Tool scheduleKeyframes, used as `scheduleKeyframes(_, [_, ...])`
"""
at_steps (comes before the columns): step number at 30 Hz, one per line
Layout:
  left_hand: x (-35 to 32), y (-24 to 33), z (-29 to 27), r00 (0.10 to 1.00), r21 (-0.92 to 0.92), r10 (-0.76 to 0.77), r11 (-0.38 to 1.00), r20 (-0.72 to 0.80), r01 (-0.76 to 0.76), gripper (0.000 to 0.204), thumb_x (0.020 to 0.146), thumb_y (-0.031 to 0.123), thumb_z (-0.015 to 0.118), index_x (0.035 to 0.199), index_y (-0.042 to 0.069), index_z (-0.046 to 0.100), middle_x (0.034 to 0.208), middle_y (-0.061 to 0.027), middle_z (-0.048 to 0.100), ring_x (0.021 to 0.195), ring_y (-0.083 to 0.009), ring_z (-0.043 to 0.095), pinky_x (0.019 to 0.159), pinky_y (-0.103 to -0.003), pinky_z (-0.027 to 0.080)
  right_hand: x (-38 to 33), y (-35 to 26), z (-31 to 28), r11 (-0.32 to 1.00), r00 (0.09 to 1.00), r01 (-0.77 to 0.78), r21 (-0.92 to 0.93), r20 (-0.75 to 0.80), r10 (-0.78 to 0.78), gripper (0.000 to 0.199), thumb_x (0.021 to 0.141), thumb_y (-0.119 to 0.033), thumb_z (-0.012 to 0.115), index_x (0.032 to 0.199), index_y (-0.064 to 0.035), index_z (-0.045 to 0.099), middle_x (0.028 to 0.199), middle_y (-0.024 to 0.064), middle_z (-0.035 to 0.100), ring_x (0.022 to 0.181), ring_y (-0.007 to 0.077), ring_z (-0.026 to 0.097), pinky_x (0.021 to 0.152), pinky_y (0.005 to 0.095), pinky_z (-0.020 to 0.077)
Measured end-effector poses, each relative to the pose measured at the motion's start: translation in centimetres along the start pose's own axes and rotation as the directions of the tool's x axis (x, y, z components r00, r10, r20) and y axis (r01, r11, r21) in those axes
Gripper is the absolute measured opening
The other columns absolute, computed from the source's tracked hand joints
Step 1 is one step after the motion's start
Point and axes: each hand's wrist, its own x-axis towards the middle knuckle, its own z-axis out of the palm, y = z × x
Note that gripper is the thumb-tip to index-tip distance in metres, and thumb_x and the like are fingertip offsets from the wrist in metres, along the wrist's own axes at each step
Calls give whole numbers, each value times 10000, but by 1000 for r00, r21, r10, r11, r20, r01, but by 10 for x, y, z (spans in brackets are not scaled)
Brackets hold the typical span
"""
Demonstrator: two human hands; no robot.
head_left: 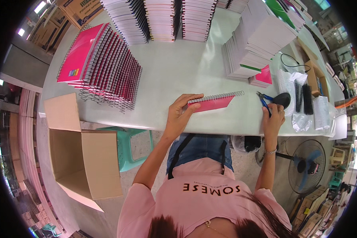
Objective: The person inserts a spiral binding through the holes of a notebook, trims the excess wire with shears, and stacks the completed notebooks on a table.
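Note:
My left hand [179,117] is closed on the left end of a pink spiral notebook [212,105], thumb on its cover and fingers behind. The notebook is tilted up over the near part of the table, with its wire coil along the upper edge and sticking out past the right end. To the right, my right hand [273,119] has its fingers round the blue handles of a pair of pliers [264,104], whose jaws point away from me. A black rounded object [281,100] lies right beside those fingers.
Pink spiral notebooks [111,71] are piled at the left. White page stacks [246,51] stand at the right, near black coils [303,99] on plastic wrap. An open cardboard box [101,164], a green stool [135,148] and a fan [306,166] are below the table [174,75].

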Motion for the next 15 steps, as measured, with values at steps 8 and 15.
scheduleKeyframes(8, [1, 2, -1, 1000, 3, 19, 1000, -21, -19, 280, 956, 127, 657, 1212, 20, 685, 1137, -66, 633, 1022, -125, 574, 880, -249, 477, 9, -2, 8, 991, 984, 120, -66, -125, -127, 233, 906, -271, 673, 1064, -109, 618, 1330, 177, 506, 1261, 388, 447, 1051, 524, 321])
scheduleKeyframes(15, [8, 3, -7, 992, 23, -42, 999, 121, 40, 315, 975, 188, 645, 1254, 44, 662, 1132, -48, 628, 972, -105, 595, 862, -249, 521, 43, 65, 25, 943, 991, 99, 318, -114, -66, 357, 1001, -358, 586, 1123, -28, 645, 1207, 182, 590, 1187, 311, 509, 1056, 398, 360])
